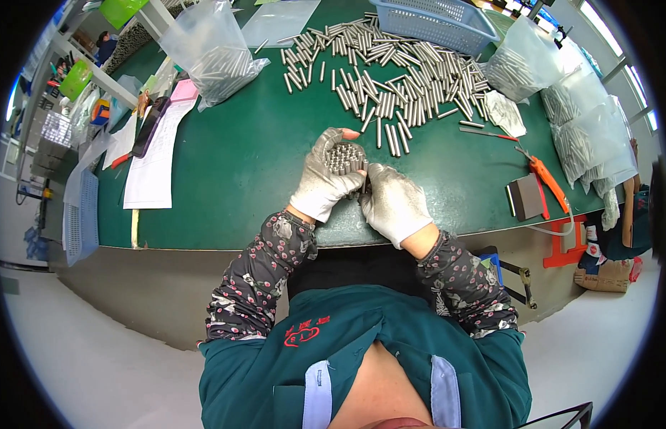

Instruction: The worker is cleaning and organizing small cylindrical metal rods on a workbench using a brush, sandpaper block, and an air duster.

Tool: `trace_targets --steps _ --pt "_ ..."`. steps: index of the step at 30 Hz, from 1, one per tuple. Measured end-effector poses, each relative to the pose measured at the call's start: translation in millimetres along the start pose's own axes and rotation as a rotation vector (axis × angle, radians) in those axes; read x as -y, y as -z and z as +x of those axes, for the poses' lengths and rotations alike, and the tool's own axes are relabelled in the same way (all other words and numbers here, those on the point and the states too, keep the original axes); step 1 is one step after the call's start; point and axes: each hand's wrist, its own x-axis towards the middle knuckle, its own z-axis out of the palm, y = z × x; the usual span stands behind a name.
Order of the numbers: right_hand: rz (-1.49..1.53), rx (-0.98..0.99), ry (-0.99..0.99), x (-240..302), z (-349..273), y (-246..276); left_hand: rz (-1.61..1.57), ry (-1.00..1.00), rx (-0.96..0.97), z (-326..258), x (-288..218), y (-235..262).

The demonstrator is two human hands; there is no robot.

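A round bundle of steel pins (345, 158) stands on end above the green table (233, 171), its pin tops facing up. My left hand (324, 179), in a grey-and-white glove, curls around the bundle's left side, with the thumb and fingers closed on it. Against the bundle's right side presses my right hand (396, 202), gloved alike, its fingers bent in and partly hidden. Just beyond the hands, a few loose pins (394, 139) lie side by side. Farther off spreads a large heap of the same pins (419, 79).
A blue basket (437, 25) stands behind the heap. Clear bags of pins (519, 64) line the right side; another bag (218, 64) sits far left. An orange-handled tool (549, 184) lies beside a dark block (526, 196). Papers (158, 161) and a phone (151, 127) are at left.
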Motion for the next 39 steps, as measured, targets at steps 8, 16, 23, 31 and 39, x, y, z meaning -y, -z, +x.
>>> trace_targets --steps 8,16,23,31,39 --pt "0.079 -0.153 -0.048 -5 -1 1 0.137 -0.007 0.018 -5 4 -4" --pt "0.547 -0.403 -0.042 -18 -7 -26 0.166 0.044 0.123 -10 -1 -4" --pt "0.582 -0.239 0.079 -13 -6 -14 0.181 0.078 0.105 -16 -3 7" --pt "0.635 -0.221 0.178 -9 -1 -11 0.192 0.062 0.084 -22 5 9" --pt "0.345 -0.188 0.175 6 10 -9 0.597 -0.131 0.112 -23 17 24"
